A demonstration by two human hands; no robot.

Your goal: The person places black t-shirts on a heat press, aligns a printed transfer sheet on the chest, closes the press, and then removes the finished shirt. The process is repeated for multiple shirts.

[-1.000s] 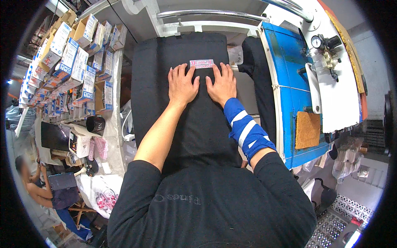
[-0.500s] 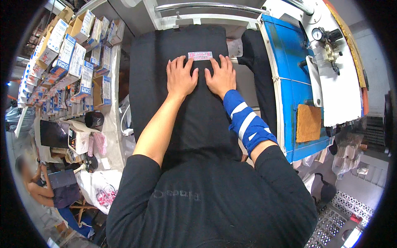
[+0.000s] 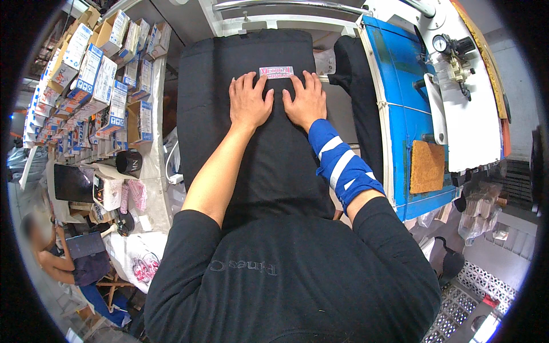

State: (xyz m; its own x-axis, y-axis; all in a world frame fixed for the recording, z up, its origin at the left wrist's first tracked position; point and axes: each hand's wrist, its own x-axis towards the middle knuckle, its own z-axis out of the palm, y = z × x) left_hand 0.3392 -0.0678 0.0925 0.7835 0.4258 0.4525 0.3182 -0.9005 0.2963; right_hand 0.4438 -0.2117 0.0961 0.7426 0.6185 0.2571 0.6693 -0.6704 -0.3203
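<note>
A black garment (image 3: 251,163) lies spread over a flat support in front of me, with a sleeve (image 3: 366,108) hanging off its right side. Near the upper middle of the cloth sits a small rectangular patch of red and white lettering (image 3: 276,72). My left hand (image 3: 250,106) rests on the garment, fingers stretched out, the index fingertip at the patch's lower left corner. On the other side, my right hand (image 3: 305,102) lies with fingers spread, its index fingertip by the lower right corner. Neither hand grips anything. Blue and white cloth strips (image 3: 343,168) wrap my right forearm.
At the right stands a blue-topped surface (image 3: 400,114) with a brown square pad (image 3: 427,167) and a pressure gauge (image 3: 440,43). Stacked cardboard boxes (image 3: 103,74) and a black mug (image 3: 128,164) are at the left. Another person (image 3: 54,257) sits at lower left. A metal bar (image 3: 291,6) crosses behind.
The view has shifted slightly, so the scene sits a little higher. Both hands stay spread beside the patch, with almost no movement over the cloth.
</note>
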